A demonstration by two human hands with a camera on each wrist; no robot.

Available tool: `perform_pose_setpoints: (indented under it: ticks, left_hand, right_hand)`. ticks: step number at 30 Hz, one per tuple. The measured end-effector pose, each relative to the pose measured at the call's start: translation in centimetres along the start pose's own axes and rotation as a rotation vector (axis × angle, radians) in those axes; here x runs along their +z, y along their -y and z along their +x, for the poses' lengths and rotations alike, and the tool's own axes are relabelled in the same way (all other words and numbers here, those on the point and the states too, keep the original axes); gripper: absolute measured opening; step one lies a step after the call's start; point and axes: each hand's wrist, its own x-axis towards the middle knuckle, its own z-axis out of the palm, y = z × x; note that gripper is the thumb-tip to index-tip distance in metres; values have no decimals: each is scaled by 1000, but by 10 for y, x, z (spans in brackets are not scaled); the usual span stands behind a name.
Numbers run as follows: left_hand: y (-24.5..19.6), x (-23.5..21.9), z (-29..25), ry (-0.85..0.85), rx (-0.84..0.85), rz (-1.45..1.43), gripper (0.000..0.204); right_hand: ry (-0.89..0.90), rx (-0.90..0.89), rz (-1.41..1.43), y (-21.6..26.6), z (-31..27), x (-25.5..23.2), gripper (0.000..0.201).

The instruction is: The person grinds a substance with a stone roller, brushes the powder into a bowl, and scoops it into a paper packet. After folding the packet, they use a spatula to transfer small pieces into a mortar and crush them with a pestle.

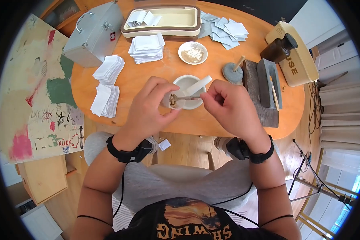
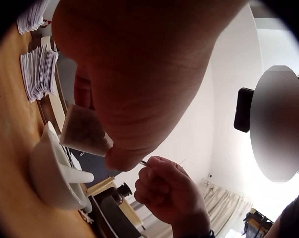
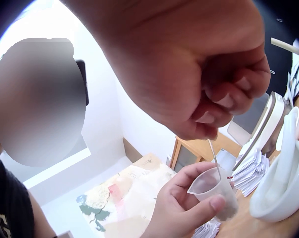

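Note:
My left hand (image 1: 146,108) grips a small translucent measuring cup (image 3: 223,198) between thumb and fingers; brown bits (image 1: 172,101) lie inside it. In the head view the cup is tipped toward my right hand (image 1: 236,108). That hand pinches a slim metal spoon (image 1: 190,97), whose far end reaches into the cup's mouth; its other fingers are curled in. Just beyond both hands stands a white mortar (image 3: 278,210) on the table, with a white pestle (image 1: 199,85) leaning in it. The left wrist view shows the cup (image 2: 80,130) held above table height, beside the mortar.
A bowl of pale powder (image 1: 193,53) sits behind the mortar. White paper stacks (image 1: 147,48) and a metal case (image 1: 94,34) stand left. On the right are a round stone with a wooden handle (image 1: 233,73), a grey trough (image 1: 270,84), a dark bottle (image 1: 279,48) and a cream bin (image 1: 302,66).

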Motion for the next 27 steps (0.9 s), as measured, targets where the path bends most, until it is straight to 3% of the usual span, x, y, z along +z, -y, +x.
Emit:
perform_pose_setpoints:
  ticks: [1,3,10,22,27]
  left_hand:
    - [1,1,1,5,1,-1,51]
    - [4,1,4,-71,69,74,48]
    - [4,-1,3,-65,37,90,48]
    - [12,-10,8,-64,-55,83,47]
    - [18,-12,9,-117,-166,105,46]
  right_hand:
    - [29,97,86,-3,2,-2,24]
    - [48,120,130,-9,3,-5,25]
    - [110,175,392,-32,11,5,29]
    - [70,260,508,-54,14,-10,27]
    - [-34,223,392,-70,13,-15,27]
